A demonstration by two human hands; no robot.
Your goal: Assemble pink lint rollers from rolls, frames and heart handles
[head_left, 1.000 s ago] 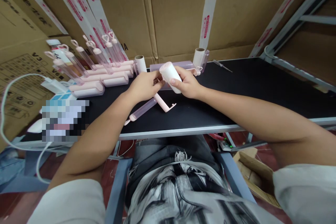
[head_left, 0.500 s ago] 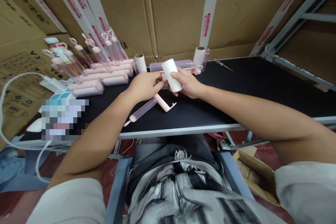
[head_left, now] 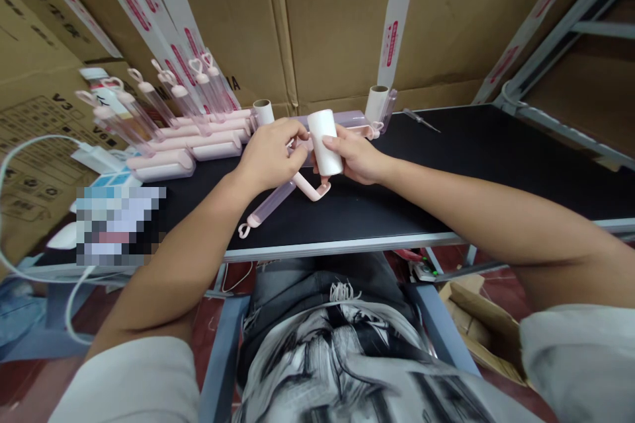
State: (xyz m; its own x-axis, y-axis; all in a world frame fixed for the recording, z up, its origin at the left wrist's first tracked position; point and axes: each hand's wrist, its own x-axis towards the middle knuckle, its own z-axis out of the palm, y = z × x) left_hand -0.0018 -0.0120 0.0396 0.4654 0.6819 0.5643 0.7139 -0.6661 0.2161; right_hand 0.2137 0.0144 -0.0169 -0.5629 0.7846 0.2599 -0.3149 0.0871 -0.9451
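Observation:
A plain white roll, tilted slightly, is gripped by my right hand, its thumb lying on the near side. My left hand is just left of the roll, fingers curled toward it with thumb and forefinger apart; nothing clear shows between them. Below both hands lies a pink lint roller handle with a clear purplish tube and a heart-shaped loop at its lower end. A fingertip under the roll appears to touch the handle's bent end. Part of the handle is hidden beneath my left hand.
Several pink lint rollers with upright clear handles stand at the left. White rolls stand behind, one beside a purplish cover. A thin screwdriver-like tool lies at the back right. Cardboard walls the black table.
My left thumb and forefinger have come away from the roll's edge and spread. The roll is more upright. The pink handle has turned, its loop now facing up and its bent end higher.

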